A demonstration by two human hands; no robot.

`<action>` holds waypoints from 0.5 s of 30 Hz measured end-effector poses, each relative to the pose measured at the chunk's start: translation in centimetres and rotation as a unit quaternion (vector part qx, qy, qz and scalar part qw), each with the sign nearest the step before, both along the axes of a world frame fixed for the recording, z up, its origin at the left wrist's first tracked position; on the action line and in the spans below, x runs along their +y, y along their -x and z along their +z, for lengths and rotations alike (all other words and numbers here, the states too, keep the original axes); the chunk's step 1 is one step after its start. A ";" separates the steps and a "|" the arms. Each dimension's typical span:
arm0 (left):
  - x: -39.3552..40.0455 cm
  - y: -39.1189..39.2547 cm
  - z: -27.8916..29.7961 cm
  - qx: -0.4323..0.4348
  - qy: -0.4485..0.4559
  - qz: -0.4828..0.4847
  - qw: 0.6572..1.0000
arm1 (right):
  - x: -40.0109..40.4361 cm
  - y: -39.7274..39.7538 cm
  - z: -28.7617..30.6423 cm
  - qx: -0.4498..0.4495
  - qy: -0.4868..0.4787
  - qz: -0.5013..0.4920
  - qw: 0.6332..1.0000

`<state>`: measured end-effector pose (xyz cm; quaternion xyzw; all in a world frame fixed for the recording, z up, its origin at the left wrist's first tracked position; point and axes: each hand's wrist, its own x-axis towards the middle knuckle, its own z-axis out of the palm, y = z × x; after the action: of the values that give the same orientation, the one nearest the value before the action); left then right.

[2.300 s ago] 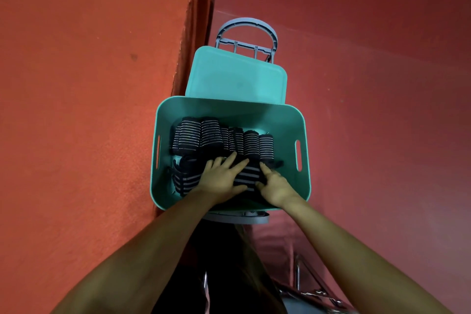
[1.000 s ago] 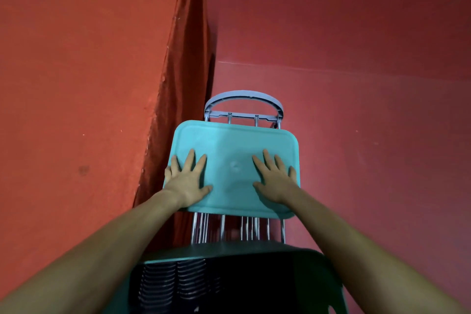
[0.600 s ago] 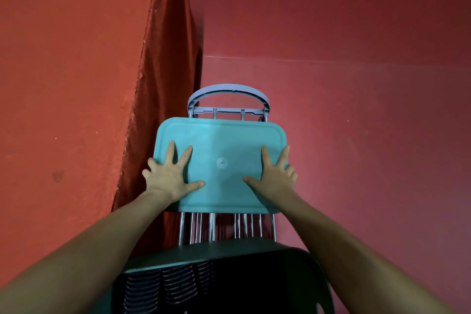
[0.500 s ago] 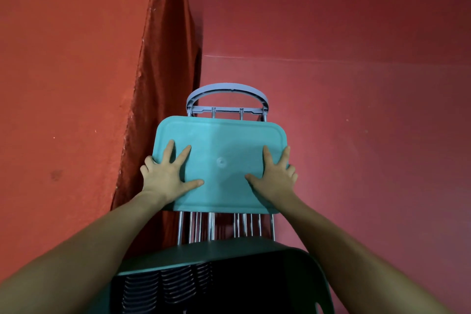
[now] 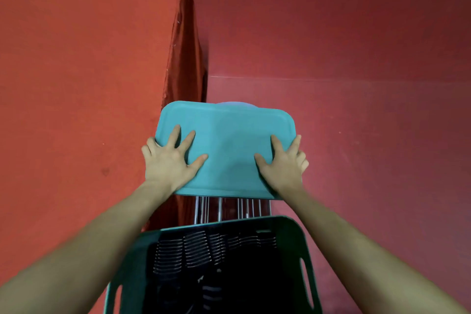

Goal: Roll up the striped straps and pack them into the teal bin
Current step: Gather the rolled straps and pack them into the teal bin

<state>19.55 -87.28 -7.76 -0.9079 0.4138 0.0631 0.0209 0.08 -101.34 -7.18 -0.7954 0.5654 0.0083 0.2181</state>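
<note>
- Striped straps (image 5: 193, 250) lie rolled in rows inside the teal bin (image 5: 293, 234), at the bottom of the view, below and nearer the person than both hands.
- Packing status, as a judgement: the straps appear packed; the step in hand is fitting the cover.
- Teal lid (image 5: 226, 145) is a flat rounded rectangle. Its long axis runs left to right, matching the long axis of the bin opening.
- Left hand (image 5: 170, 160) holds the lid's left edge: fingers are spread wide across the top face, thumb pointing inward, with the outer fingers wrapping over the edge.
- Right hand (image 5: 283, 163) holds the right edge in mirror fashion: fingers spread on the top face, outer fingers curling over the rim.
- Both hands sit equally far from the bin; neither is nearer.
- Metal rack (image 5: 219, 209) shows as upright bars beneath the lid's near edge, between lid and bin. Whether the lid rests on it or has lifted clear cannot be told.
- Key relation: the bin lies directly toward the person from the fingers. The coming move calls for drawing the lid back and down, kept level, without turning it.
- Risk: the near edge catching the bin's far rim.
- Red cloth (image 5: 186, 58) hangs at the left, beside the lid.
</note>
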 end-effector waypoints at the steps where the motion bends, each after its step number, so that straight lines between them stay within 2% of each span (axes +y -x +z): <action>1: 0.2 0.1 1.1 -0.002 0.009 0.002 1.000 | 0.2 0.0 1.0 -0.009 0.006 -0.005 1.000; 9: 5.2 3.1 8.2 -0.003 0.056 0.025 0.998 | 4.6 1.5 8.0 -0.030 0.036 -0.035 0.998; 15: 13.6 8.0 9.7 0.043 0.057 0.057 0.996 | 11.9 5.1 10.4 -0.011 0.020 -0.014 1.000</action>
<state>11.53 -73.72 1.93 -0.9263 0.3645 0.0796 -0.0525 -5.04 -89.47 3.22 -0.7915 0.5743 -0.0146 0.2086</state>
